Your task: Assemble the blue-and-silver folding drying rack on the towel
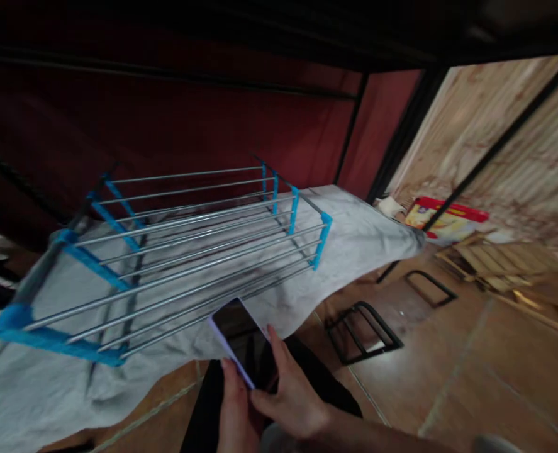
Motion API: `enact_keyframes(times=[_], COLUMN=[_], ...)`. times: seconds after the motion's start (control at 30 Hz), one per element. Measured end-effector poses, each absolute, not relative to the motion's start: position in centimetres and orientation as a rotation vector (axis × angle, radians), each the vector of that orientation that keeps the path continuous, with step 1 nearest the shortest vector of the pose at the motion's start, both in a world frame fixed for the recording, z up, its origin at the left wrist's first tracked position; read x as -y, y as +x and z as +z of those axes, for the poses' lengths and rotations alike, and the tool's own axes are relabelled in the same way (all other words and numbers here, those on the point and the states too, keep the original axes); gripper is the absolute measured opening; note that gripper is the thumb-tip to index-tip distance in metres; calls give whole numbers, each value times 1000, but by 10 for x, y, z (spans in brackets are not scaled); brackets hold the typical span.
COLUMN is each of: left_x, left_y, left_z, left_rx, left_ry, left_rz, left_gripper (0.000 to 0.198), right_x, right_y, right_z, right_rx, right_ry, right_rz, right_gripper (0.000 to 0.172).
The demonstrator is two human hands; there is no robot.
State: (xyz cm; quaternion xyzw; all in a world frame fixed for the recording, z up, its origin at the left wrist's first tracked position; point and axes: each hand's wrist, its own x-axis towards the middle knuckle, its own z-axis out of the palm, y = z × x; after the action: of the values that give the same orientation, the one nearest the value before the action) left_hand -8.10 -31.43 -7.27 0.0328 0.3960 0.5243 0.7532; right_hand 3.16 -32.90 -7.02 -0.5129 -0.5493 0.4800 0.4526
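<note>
A smartphone [241, 336] with a dark screen and a lilac case is held low in front of me, tilted up toward the left. My left hand [238, 402] grips its lower left edge, thumb along the side. On the opposite edge my right hand [295, 390] holds it, with fingers against the right side and the thumb near the lower end. Just beyond the phone stands a metal shoe rack [184, 220] with blue plastic joints and silver bars, resting on a grey cloth [354, 233].
A dark red panel [203, 126] with black frame bars rises behind the rack. Black metal frames [363, 333] lie on the tiled floor [448, 390] at right. Farther back are a wooden slatted piece [514, 264] and a red and yellow box [443, 217].
</note>
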Motion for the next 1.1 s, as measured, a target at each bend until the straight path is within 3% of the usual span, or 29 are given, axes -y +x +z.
enact_keyframes(times=[0.07, 0.23, 0.33, 0.63, 1.1], left_x=[307, 297, 298, 310, 331], left_y=[-88, -76, -59, -52, -61], left_z=[-72, -66, -58, -38, -44], left_rx=[-892, -757, -661, -795, -718], left_ry=[92, 153, 162, 82, 84], left_rz=[1146, 1019, 916, 862, 945], left_gripper=[45, 40, 38, 34, 31], right_x=[330, 346, 357, 363, 371], right_y=[32, 53, 66, 75, 65], right_z=[-67, -72, -71, -43, -38], right_rx=[1409, 1247, 1230, 1351, 1342], right_ry=[-1255, -1299, -1364, -1282, -1253], right_rz=[1152, 988, 835, 793, 816], right_gripper=[103, 69, 61, 54, 56])
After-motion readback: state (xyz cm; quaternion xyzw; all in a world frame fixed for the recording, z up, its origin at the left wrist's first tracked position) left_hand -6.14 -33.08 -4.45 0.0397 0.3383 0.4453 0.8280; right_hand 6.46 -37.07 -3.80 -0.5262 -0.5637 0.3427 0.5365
